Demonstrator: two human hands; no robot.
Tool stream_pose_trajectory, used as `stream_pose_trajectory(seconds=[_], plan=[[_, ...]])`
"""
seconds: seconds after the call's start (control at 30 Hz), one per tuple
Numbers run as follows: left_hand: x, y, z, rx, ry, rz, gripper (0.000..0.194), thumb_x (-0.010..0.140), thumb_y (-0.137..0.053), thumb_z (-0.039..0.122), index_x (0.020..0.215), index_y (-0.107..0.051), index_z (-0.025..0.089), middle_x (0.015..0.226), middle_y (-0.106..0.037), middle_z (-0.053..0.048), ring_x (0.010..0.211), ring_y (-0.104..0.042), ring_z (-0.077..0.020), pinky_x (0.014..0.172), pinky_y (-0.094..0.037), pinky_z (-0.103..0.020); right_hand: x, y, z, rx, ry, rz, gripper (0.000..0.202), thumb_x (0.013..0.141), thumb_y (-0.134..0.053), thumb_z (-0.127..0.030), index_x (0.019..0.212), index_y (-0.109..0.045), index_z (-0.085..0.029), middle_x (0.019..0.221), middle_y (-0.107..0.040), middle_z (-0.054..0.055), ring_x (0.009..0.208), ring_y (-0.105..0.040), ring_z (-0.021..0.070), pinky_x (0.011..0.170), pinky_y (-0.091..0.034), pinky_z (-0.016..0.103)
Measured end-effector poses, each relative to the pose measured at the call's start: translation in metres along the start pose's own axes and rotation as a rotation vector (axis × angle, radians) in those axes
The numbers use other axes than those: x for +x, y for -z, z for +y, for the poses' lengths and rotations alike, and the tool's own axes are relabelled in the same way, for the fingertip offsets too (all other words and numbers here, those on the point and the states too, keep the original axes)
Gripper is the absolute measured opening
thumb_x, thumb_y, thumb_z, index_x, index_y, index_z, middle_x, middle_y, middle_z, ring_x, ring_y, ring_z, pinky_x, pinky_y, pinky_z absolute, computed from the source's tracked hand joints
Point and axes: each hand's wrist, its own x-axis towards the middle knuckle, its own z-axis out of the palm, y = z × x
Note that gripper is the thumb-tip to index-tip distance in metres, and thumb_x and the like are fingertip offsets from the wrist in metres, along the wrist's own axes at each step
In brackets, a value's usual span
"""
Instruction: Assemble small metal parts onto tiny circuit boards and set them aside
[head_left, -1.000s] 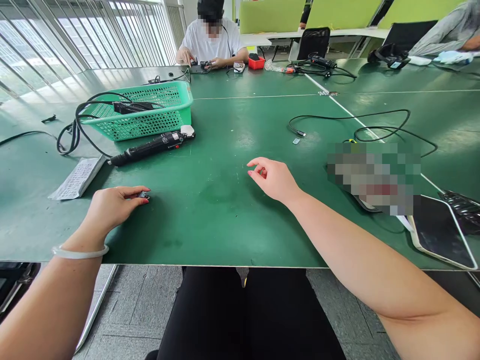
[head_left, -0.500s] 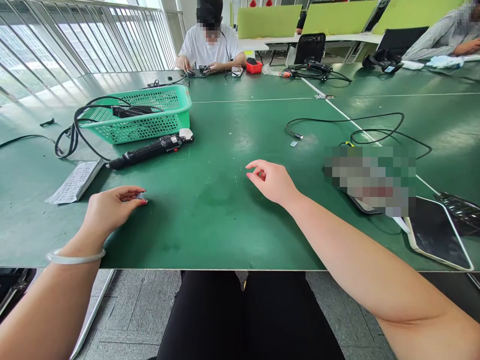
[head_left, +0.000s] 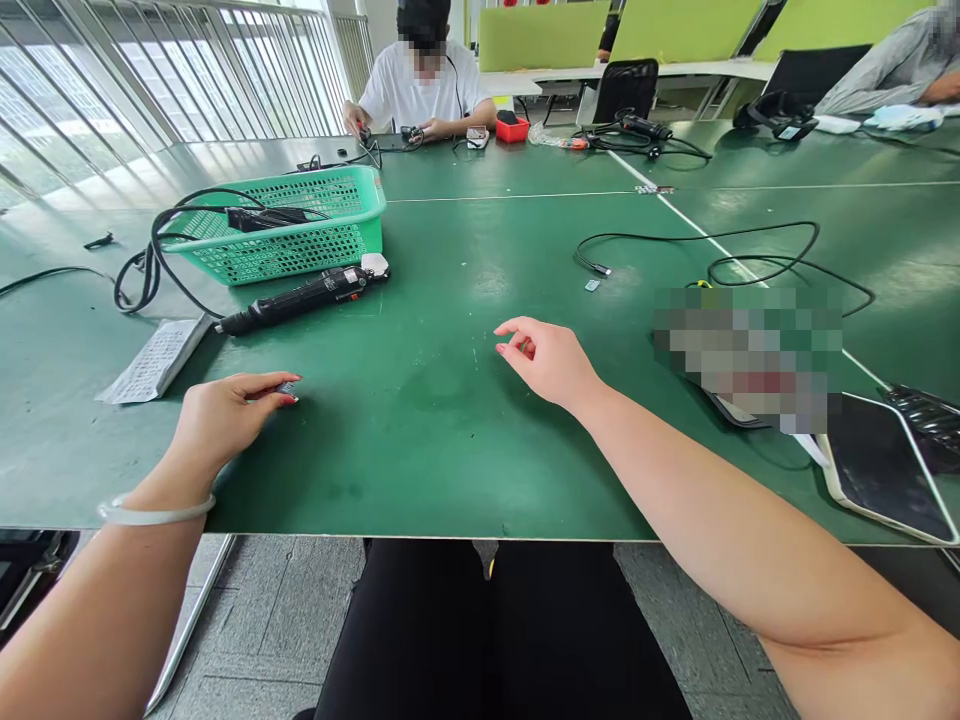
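small grey piece (head_left: 287, 391) pinched between thumb and fingertips of the left hand (head_left: 225, 420), low at the green tabletop (head_left: 420, 470), wrist angled inward, right hand (head_left: 546, 362) empty, fingers loosely curled, forearm slanting in from the right

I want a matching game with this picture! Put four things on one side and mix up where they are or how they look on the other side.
Things:
1. plastic basket
2. small grey piece
3. bracelet
4. flat device with a dark screen

Places and looks:
A. pinched in the left hand
B. at the right, near the front edge of the table
C. green, full of little holes
D. around a wrist

Right pairs: 1-C, 2-A, 3-D, 4-B
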Motion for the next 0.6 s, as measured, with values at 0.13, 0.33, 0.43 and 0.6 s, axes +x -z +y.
stream_pose_trajectory(seconds=[0.13, 0.33, 0.43, 0.6], plan=[[0.0020, -0.0026, -0.0049, -0.099, -0.040, 0.026, 0.033, 0.076, -0.063, 0.029, 0.109, -0.070, 0.026, 0.093, -0.076, 0.005, 0.094, -0.068, -0.0153, 0.093, -0.045, -0.025, -0.0003, 0.0005, -0.0007, 0.002, -0.002, 0.005, 0.021, 0.088, -0.055, -0.031, 0.103, -0.065, -0.021, 0.077, -0.067, 0.001, 0.063, -0.055, 0.0139, 0.065, -0.044, 0.031], [0.0042, -0.0049, -0.0094, -0.072, -0.047, 0.044, 0.028, 0.073, -0.066, 0.030, 0.100, -0.072, 0.026, 0.095, -0.076, 0.004, 0.098, -0.069, -0.0182, 0.095, -0.044, -0.027, -0.0010, 0.0007, -0.0002, -0.001, 0.002, 0.011, 0.022, 0.088, -0.055, -0.033, 0.104, -0.065, -0.021, 0.077, -0.067, 0.001, 0.064, -0.055, 0.0143, 0.064, -0.043, 0.031], [0.0033, -0.0042, -0.0067, -0.048, -0.033, 0.046, 0.029, 0.073, -0.066, 0.030, 0.100, -0.074, 0.027, 0.093, -0.077, 0.005, 0.096, -0.068, -0.0182, 0.092, -0.044, -0.026, -0.0012, 0.0007, -0.0006, -0.003, -0.002, 0.010, 0.021, 0.088, -0.055, -0.032, 0.103, -0.065, -0.022, 0.077, -0.067, 0.001, 0.063, -0.055, 0.0142, 0.064, -0.043, 0.031], [0.0011, -0.0023, -0.0007, 0.016, -0.003, 0.030, 0.028, 0.072, -0.065, 0.031, 0.097, -0.076, 0.029, 0.092, -0.077, 0.008, 0.077, -0.065, -0.0150, 0.081, -0.045, -0.023, -0.0002, -0.0011, 0.0020, -0.003, 0.011, 0.012, 0.022, 0.088, -0.055, -0.034, 0.104, -0.065, -0.022, 0.078, -0.068, 0.001, 0.063, -0.055, 0.0143, 0.065, -0.043, 0.032]])
